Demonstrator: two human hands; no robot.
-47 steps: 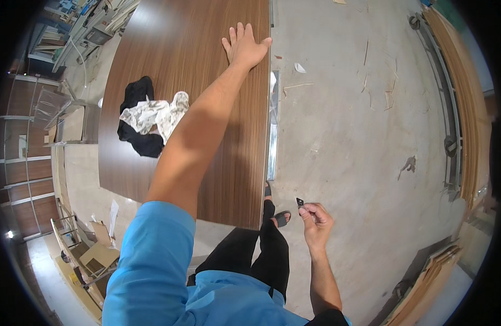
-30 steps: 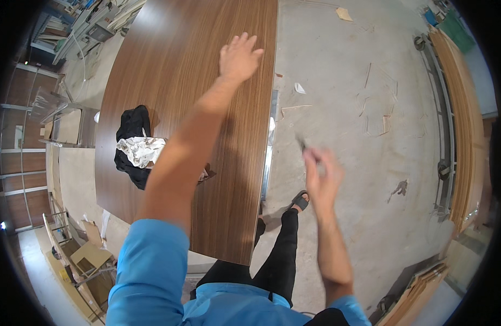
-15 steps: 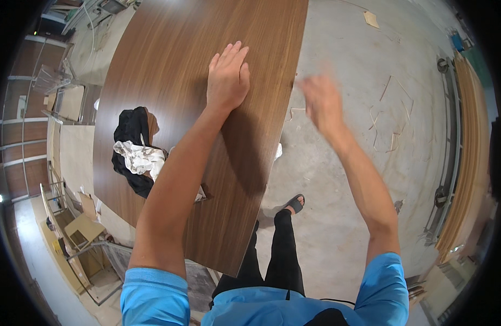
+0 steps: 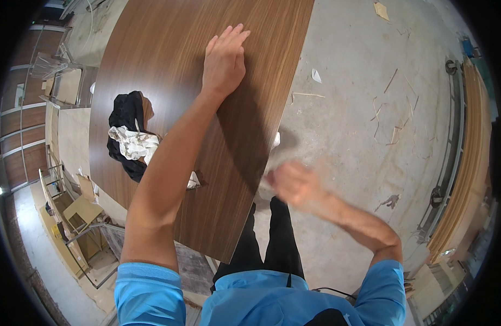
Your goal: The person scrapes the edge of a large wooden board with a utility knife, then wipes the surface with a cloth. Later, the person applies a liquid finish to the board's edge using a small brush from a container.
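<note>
A large wood-grain board (image 4: 163, 60) with a brown, glossy face lies in front of me. My left hand (image 4: 224, 65) rests palm down on it, fingers stretched out and empty. At the board's right edge is my right hand (image 4: 295, 183), smeared by motion, its fingers looking curled in. A small dark patch shows at its fingertips against the edge; what it is I cannot make out. On the board's left side lie a black cloth (image 4: 125, 113) and a crumpled white rag (image 4: 132, 142). Another small white scrap (image 4: 193, 180) shows beside my left forearm.
Thin strips (image 4: 390, 81) and paper scraps (image 4: 316, 75) litter the concrete floor (image 4: 348, 130) on the right. Stacked long boards (image 4: 470, 163) stand along the far right, beside a metal rail (image 4: 451, 157). Panels and a metal frame (image 4: 79, 261) stand at the left.
My right hand has moved down the board's right edge toward my body. My left hand stays flat on the board. The whole view has shifted slightly.
</note>
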